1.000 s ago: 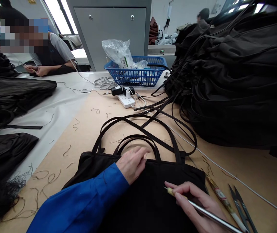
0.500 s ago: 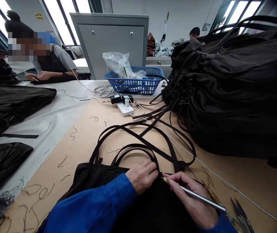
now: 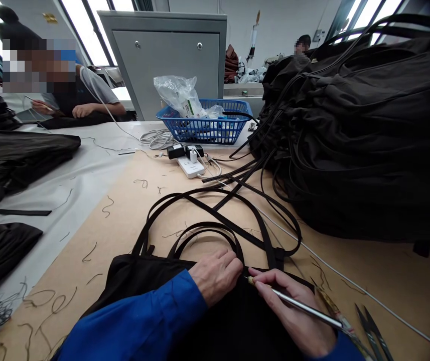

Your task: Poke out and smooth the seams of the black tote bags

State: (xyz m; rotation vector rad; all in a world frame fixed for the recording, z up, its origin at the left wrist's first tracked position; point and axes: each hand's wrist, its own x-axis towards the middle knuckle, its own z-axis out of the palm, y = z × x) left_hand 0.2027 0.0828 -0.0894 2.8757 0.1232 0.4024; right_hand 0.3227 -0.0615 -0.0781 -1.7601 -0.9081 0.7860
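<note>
A black fabric bag (image 3: 218,326) lies in front of me, its strap handles (image 3: 215,226) looping away across the brown board. My left hand (image 3: 218,276) is closed on the bag's top edge by the base of a handle; its fingertips are partly hidden. In my right hand (image 3: 293,306) is a slim silver pen-shaped tool (image 3: 305,307), pinched near its yellowish front end. The fine tip points at the fabric just beside my left fingers. Whether it touches the cloth I cannot tell. Thread snips (image 3: 372,328) lie right of my right hand.
A large heap of black bags (image 3: 369,135) rises on the right. Ahead are a white power strip (image 3: 191,167), a blue basket (image 3: 203,131) and a grey cabinet (image 3: 165,65). Loose threads (image 3: 60,301) litter the board's left. A co-worker (image 3: 75,95) sits at the far left.
The view has shifted slightly, moving most things a little left in the picture. My hands keep nearly the same hold and position. The co-worker's hands have moved apart.
</note>
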